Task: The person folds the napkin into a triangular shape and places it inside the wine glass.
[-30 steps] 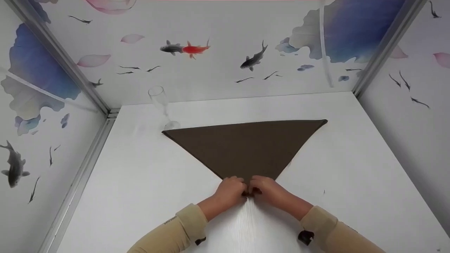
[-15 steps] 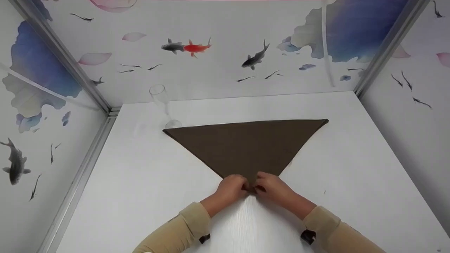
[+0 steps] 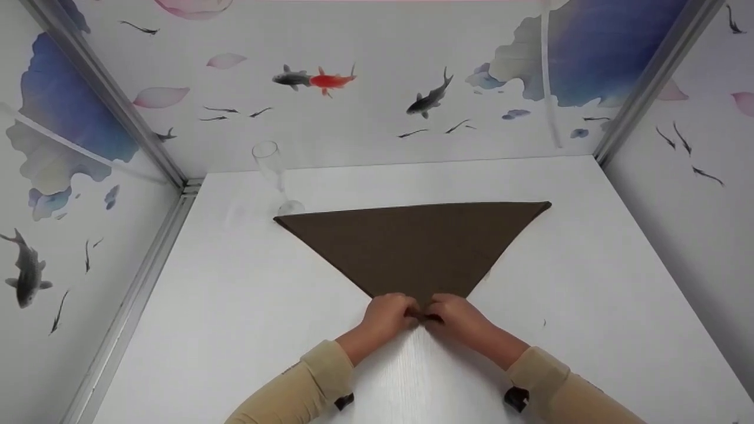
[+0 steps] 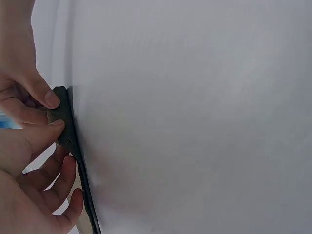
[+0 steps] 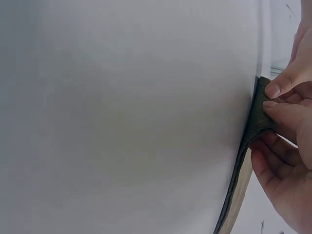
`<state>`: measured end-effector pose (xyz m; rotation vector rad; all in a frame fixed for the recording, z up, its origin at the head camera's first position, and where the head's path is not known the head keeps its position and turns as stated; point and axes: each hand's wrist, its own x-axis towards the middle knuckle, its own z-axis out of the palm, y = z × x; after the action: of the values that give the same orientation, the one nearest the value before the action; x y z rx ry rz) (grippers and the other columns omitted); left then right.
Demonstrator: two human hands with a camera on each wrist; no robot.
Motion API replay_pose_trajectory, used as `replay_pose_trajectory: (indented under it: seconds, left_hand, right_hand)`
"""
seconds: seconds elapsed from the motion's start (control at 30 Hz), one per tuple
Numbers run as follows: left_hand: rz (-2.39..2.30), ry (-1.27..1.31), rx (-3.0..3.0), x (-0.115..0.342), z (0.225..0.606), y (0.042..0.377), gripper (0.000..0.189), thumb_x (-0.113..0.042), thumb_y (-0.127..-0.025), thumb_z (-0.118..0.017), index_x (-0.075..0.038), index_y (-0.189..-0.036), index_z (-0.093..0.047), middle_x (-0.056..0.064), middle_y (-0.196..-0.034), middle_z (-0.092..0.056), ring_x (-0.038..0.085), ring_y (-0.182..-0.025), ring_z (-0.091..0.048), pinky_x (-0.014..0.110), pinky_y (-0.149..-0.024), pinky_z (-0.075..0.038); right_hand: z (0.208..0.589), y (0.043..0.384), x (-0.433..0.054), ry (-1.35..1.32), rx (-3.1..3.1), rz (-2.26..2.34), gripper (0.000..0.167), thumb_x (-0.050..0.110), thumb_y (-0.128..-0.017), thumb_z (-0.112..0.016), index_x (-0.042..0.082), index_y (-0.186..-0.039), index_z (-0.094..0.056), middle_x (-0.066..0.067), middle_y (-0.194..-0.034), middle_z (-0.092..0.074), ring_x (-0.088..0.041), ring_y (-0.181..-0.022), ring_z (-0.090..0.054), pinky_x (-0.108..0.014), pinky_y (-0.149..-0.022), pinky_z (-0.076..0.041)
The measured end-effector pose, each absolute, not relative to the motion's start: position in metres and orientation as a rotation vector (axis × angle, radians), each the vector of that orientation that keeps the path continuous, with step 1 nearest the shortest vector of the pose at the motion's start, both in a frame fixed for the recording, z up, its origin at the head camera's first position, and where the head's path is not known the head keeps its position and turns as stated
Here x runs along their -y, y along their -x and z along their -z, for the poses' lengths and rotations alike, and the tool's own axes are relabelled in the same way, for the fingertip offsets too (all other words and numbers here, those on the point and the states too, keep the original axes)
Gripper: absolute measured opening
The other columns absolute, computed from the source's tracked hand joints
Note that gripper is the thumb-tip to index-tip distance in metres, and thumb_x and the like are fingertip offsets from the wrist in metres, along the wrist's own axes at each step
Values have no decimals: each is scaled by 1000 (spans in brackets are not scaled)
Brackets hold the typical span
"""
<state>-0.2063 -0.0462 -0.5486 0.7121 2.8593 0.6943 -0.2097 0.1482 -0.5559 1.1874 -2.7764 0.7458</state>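
A dark brown cloth napkin (image 3: 412, 247), laid as a triangle, has its long edge toward the back and its narrow end toward the person. At that near end my left hand (image 3: 389, 318) pinches the cloth between thumb and fingers. Close beside it, my right hand (image 3: 456, 315) pinches the same end. In the left wrist view, both thumbs press on the turned-up strip of the napkin (image 4: 66, 122), with fingers behind it. The right wrist view shows the left hand (image 5: 292, 73) above the right hand (image 5: 287, 161), both on the folded edge. Some fingertips are hidden behind the cloth.
A clear stemmed glass (image 3: 277, 176) stands upright at the back left, its base near the napkin's left corner. White panels with painted fish and leaves enclose the white table (image 3: 589, 282) at the back and both sides.
Both hands have shifted slightly forward over the last second. The napkin's near tip, pointing toward the person earlier, now shows as a short turned-up edge between the hands. The glass has not moved.
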Motion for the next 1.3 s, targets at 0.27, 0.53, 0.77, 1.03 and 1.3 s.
replay_pose_trajectory:
  seconds: [0.27,0.53,0.77,1.03,1.3]
  left_hand:
    - [-676,-707,-2857,43,547,210,10,-20,-88,-74,-17,-97,-77,-6,-90,-68,12,-86,-62,28,-78,-51]
    - [-567,-733,-2873,36,547,215,8,-16,-90,-71,-13,-96,-76,-3,-89,-66,14,-86,-63,26,-77,-51]
    - [-575,-730,-2864,32,548,223,6,-11,-90,-71,-10,-91,-76,-2,-82,-60,14,-80,-59,23,-69,-49]
    - [-395,-867,-2970,32,548,221,8,-15,-90,-70,-17,-86,-76,-4,-78,-62,12,-74,-60,24,-66,-50]
    - [-192,-999,-2908,35,547,218,11,-29,-86,-76,-18,-86,-75,-3,-77,-54,13,-71,-49,26,-66,-45]
  right_hand:
    - [553,217,-146,-1144,2908,-694,4,2,-88,-69,5,-86,-73,-3,-77,-60,-17,-72,-56,-31,-65,-50]
    - [550,222,-146,-1050,3041,-775,11,2,-91,-64,4,-82,-70,2,-71,-52,-15,-68,-44,-32,-62,-42]
    - [548,224,-145,-834,3144,-915,6,5,-91,-67,10,-89,-68,3,-79,-58,-15,-74,-53,-34,-67,-48]
    - [556,223,-149,-1083,2838,-529,8,6,-82,-77,11,-78,-72,2,-69,-51,-14,-64,-46,-28,-58,-43]
    - [557,218,-150,-1158,2780,-464,13,17,-77,-84,9,-78,-74,0,-70,-52,-15,-65,-45,-29,-58,-44]
